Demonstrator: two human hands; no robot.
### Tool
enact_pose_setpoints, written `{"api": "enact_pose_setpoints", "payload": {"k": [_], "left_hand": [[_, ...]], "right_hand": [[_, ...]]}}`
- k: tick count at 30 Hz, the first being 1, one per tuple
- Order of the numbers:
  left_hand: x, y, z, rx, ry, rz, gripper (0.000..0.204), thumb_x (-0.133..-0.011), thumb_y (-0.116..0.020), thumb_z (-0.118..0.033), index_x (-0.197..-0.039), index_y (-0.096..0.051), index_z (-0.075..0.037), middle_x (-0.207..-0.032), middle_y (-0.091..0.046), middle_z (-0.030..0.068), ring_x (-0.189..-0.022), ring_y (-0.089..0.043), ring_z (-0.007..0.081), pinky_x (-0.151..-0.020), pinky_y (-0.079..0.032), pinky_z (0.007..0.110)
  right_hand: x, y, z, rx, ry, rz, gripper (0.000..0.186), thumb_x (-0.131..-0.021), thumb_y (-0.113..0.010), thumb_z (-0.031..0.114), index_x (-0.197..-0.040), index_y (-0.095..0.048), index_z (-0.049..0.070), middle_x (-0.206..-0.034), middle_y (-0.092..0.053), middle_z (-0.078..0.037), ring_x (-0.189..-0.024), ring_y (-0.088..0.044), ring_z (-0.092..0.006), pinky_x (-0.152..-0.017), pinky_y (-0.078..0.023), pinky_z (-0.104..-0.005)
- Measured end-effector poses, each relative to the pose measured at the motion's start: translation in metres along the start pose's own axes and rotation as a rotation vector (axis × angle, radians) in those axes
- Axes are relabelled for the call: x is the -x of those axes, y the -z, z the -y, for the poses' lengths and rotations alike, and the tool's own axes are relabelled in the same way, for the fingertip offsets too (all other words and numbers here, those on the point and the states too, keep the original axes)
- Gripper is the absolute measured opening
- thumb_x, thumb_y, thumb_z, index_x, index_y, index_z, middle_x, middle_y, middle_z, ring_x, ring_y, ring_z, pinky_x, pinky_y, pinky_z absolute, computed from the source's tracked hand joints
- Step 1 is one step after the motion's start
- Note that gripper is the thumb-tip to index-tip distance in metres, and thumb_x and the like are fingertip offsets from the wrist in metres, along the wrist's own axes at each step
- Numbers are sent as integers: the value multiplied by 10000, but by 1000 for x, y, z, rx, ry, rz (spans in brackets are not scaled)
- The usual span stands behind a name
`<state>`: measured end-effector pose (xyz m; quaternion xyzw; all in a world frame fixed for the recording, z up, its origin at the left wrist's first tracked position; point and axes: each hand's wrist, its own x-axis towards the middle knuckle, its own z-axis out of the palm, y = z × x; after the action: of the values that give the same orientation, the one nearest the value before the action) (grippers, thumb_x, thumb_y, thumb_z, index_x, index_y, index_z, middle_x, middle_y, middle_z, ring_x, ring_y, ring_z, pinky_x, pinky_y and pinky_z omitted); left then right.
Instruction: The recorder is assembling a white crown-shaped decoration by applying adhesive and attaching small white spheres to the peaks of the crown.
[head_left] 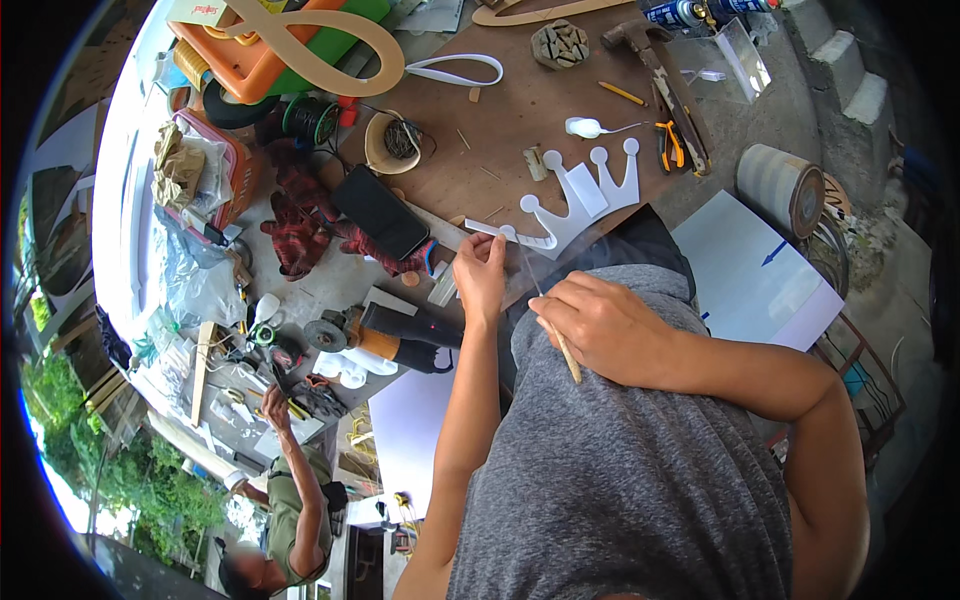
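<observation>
At the near edge of the brown table, the left hand pinches with nearly closed fingertips the left part of a white crown cutout, the right hand has its fingers curled around a wooden-handled thin tool, and at far right blue canisters carry printing.

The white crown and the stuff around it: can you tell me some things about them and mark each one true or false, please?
1. The right hand holds a tool with a wooden handle. True.
2. The left hand touches nothing. False: its fingers are on one end of the white crown.
3. The pliers have orange handles. True.
4. The pencil is dark green. False: it is yellow.
5. The black phone lies partly on red-and-black plaid cloth. True.
</observation>
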<state>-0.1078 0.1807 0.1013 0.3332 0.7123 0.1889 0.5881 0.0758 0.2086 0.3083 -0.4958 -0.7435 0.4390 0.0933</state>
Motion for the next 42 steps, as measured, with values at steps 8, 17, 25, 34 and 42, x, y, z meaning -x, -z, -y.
{"api": "enact_pose_setpoints", "payload": {"k": [8, 17, 25, 34, 42], "left_hand": [[2, 1, -7, -15, 3, 0, 352, -964, -766, -216, -1107, -682, 93, -956, -782, 149, -847, -725, 166, -775, -561, 310], [1, 1, -2, -3, -5, -1, 343, -967, -760, -218, -1105, -689, 89, -952, -781, 143, -850, -727, 166, -781, -562, 305], [-1, -1, 4, 26, -3, 0, 366, -965, -762, -227, -1124, -691, 95, -966, -784, 145, -859, -725, 162, -787, -562, 299], [1, -5, 6, 38, -10, -64, 432, -976, -753, -263, -1155, -683, 124, -942, -758, 115, -824, -684, 142, -754, -549, 290], [7, -13, 8, -34, -46, -136, 407, -1001, -724, -272, -1149, -697, 105, -915, -736, 82, -827, -660, 121, -746, -513, 270]], "right_hand": [[0, 0, -1, 14, 2, -3, 261, -903, -689, 104, -1095, -700, -72, -923, -661, -142, -929, -652, -269, -831, -566, -363], [3, 4, 1, 15, 18, -4, 274, -899, -698, 105, -1104, -699, -76, -925, -663, -138, -920, -652, -265, -820, -565, -367], [9, 77, 17, -10, 66, -212, 292, -869, -714, -46, -1160, -689, -57, -971, -708, -158, -867, -695, -299, -753, -578, -383], [41, 165, -29, 62, 214, -526, 360, -882, -667, -102, -1229, -695, -12, -1031, -735, -144, -857, -698, -268, -748, -568, -367], [108, 208, -90, 52, 175, -486, 502, -900, -585, -104, -1386, -649, 2, -1183, -716, -177, -996, -687, -297, -839, -540, -393]]}}
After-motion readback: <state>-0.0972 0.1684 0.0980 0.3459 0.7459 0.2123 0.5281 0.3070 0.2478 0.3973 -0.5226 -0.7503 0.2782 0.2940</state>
